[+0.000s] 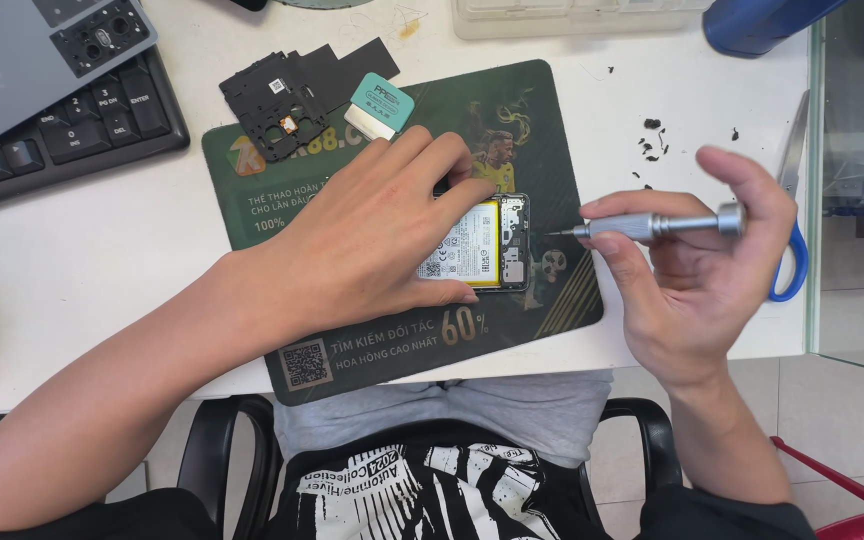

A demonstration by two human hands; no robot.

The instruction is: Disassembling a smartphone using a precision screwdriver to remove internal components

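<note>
My left hand [352, 235] lies flat over an opened phone [487, 245] on a dark green mat [542, 110], covering most of it; the yellow-edged battery and the circuit board end stay visible. My right hand [707, 270] holds a slim silver precision screwdriver [652, 225] sideways, its tip pointing left, a short way off the phone's right edge. The tip is not touching the phone.
A black inner phone cover [287, 100] and a teal pry tool [380, 105] lie at the mat's top. A keyboard [62, 130] with a grey phone back [32, 50] on it sits top left. Blue-handled scissors [792, 250] and black crumbs [652, 140] lie to the right. A clear tray [572, 15] sits at the back.
</note>
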